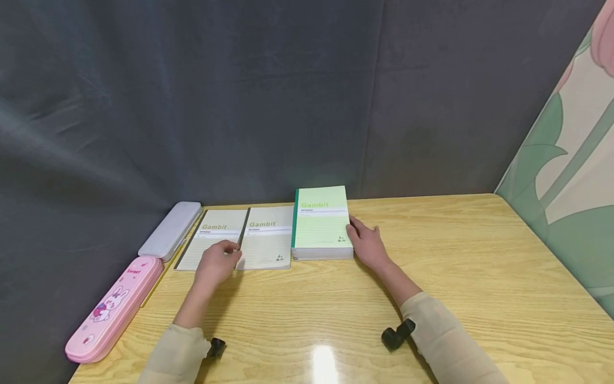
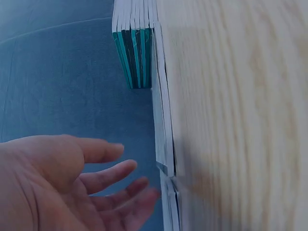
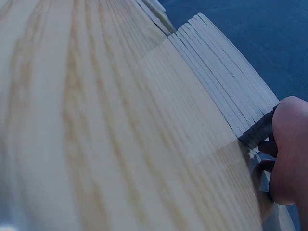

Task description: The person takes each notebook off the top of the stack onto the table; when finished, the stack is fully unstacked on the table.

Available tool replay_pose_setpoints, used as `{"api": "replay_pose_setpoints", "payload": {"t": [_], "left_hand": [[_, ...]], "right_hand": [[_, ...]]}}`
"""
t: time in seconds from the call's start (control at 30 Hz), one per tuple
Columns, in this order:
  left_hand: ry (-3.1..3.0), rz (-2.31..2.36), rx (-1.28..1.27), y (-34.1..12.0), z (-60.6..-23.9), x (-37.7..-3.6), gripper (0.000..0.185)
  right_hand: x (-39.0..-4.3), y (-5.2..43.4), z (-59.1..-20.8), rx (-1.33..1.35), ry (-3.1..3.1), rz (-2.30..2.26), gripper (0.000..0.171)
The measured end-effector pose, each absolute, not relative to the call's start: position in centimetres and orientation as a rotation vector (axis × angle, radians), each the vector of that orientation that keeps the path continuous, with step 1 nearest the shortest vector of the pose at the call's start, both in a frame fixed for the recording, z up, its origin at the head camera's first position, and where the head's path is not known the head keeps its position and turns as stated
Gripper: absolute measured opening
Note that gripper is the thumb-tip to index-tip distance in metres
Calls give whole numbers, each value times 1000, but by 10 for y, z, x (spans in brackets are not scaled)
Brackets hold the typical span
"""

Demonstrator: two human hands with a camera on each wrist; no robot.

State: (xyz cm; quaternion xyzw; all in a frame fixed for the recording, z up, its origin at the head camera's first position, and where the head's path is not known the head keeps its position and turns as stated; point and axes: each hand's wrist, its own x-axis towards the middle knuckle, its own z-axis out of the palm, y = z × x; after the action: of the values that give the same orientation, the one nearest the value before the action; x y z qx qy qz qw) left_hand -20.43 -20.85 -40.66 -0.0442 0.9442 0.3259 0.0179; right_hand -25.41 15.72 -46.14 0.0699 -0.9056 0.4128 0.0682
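A green-covered Gambit notebook tops a thick stack with white page edges and green spines. My right hand rests against the stack's right side, fingers along its edge. To the left, two grey-white Gambit notebooks lie side by side, the left one with a dark spine. My left hand hovers close over the seam between these two, near their front edges. Its fingers are loosely bent and hold nothing in the left wrist view.
At the far left stand a pink pencil case with a rabbit picture and a white-grey case behind it. A thin yellow pencil lies beside them on the wooden table. A dark curtain hangs behind the table's back edge.
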Motion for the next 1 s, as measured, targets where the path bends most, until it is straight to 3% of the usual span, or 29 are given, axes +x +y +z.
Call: {"api": "replay_pose_setpoints", "payload": {"t": [0.33, 1.0], "left_hand": [[2930, 1296, 28, -204, -404, -207, 28], [2685, 1618, 184, -159, -426, -236, 34]], "right_hand": [[-254, 157, -461, 220, -2723, 1263, 53], [-254, 158, -462, 224, -2721, 1257, 54]]}}
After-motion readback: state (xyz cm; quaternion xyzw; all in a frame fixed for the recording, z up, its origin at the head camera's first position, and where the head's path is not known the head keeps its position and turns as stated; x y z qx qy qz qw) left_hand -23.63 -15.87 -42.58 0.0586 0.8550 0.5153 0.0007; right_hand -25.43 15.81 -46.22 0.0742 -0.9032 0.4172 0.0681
